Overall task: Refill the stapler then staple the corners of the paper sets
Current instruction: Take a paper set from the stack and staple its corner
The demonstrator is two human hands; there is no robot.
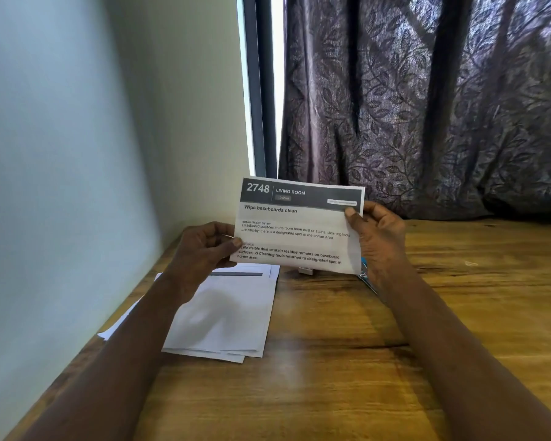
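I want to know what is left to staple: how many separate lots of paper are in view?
2. One paper set is held up between the left hand and right hand. One loose stack lies on the table; sheets beneath may be hidden.

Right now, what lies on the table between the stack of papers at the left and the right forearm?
In the head view, bare wooden table separates the stack of papers from the right forearm. A small pale object lies farther back, under the held sheet.

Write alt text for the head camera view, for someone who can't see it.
Both hands, left hand and right hand, hold a printed sheet upright above a wooden table. More papers lie flat on the table below, near a wall and curtain.
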